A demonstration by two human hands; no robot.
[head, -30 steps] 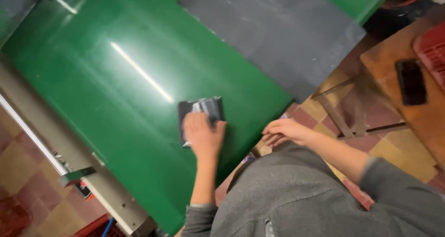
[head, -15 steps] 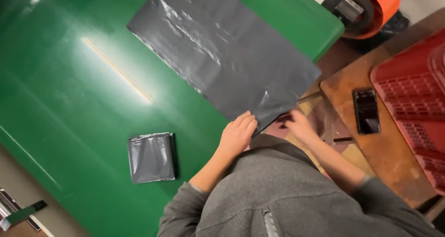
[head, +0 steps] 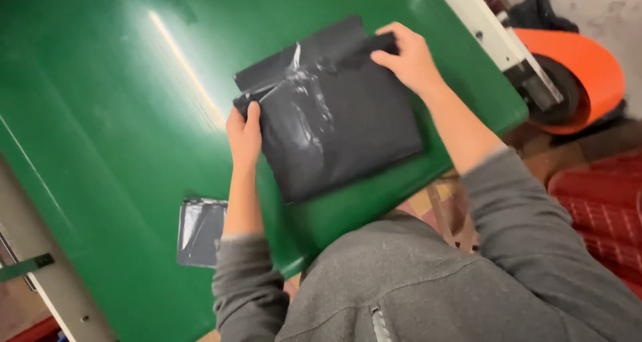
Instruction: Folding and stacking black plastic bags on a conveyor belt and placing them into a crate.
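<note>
Centre frame, both hands clamp the dark plastic bag (head: 334, 118) on the green table (head: 100, 115): left hand (head: 245, 133) grips its left edge, right hand (head: 409, 58) its upper corner.

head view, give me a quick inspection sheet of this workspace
surface: glossy green table, a light streak reflected on it
job's things: dark grey plastic bag, partly folded, lying flat on the table
clutter: small folded grey bag near the table edge, apart from the hands
grippers: left hand grips the bag's left edge; right hand pinches its far corner
cables: nothing seen
surroundings: orange roll on a machine at right, red crate below it
</note>
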